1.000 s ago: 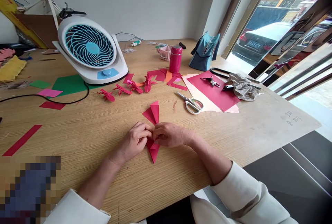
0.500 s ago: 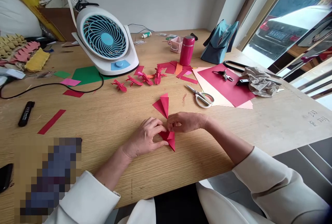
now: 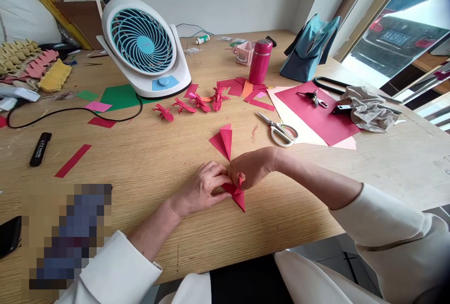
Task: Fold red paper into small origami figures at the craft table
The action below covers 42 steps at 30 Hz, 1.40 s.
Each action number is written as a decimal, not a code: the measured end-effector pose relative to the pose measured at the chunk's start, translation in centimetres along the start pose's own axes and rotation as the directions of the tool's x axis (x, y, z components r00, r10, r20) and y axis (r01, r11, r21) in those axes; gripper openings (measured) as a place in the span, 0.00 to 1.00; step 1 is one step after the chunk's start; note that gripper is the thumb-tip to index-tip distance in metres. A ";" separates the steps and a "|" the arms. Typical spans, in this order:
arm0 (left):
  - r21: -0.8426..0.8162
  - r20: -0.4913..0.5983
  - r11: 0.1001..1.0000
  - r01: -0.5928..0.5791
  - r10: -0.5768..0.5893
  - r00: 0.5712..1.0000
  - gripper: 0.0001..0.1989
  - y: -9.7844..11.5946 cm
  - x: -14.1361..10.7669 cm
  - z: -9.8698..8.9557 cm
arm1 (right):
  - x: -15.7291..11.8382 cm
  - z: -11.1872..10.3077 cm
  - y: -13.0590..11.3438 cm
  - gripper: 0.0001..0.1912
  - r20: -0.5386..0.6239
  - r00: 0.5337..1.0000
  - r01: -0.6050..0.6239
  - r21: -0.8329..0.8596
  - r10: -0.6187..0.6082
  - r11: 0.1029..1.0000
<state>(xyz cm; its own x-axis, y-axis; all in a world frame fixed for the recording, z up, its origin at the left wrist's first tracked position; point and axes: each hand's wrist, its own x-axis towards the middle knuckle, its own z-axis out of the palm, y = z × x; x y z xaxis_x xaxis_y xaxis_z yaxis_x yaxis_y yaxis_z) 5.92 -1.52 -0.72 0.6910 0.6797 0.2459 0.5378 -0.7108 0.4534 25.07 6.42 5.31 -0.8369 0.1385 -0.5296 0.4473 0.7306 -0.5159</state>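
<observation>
A piece of folded red paper [image 3: 239, 200] lies on the wooden table in front of me, its pointed end toward the near edge. My left hand [image 3: 200, 189] holds it from the left, thumb and fingers closed on its edge. From the right, my right hand [image 3: 256, 168] is curled over the paper, with a small raised flap at its fingers; the fingertips are partly hidden. Just beyond my hands rests a second folded red paper [image 3: 222, 141], a pointed shape with its tip toward me. Farther back stand several small red origami figures [image 3: 201, 102] in a row.
White-handled scissors [image 3: 281, 133] lie right of the papers, beside red and cream sheets [image 3: 318, 118] bearing keys. A fan [image 3: 144, 50], a pink flask [image 3: 260, 62] and a blue bag [image 3: 310, 50] stand behind. At left are a black marker [image 3: 40, 149] and a red strip [image 3: 73, 161].
My right hand has turned over further, its wrist raised, and a paper flap now stands up at its fingers. The left hand keeps its hold. The view has shifted slightly.
</observation>
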 end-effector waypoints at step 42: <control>0.099 -0.027 0.995 0.001 0.002 1.000 0.08 1.1 0.6 0.6 | -3.1 5.0 -0.2 0.10 -0.523 0.852 -0.083 -0.059 0.040 0.995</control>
<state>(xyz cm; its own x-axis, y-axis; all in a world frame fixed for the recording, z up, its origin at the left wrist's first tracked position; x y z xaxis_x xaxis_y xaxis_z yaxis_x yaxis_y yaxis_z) 7.22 -1.97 -0.64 0.6789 0.6829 0.2697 0.5835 -0.7248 0.3664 29.14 2.52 3.66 -0.8596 0.4968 -0.1198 0.4961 0.7549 -0.4289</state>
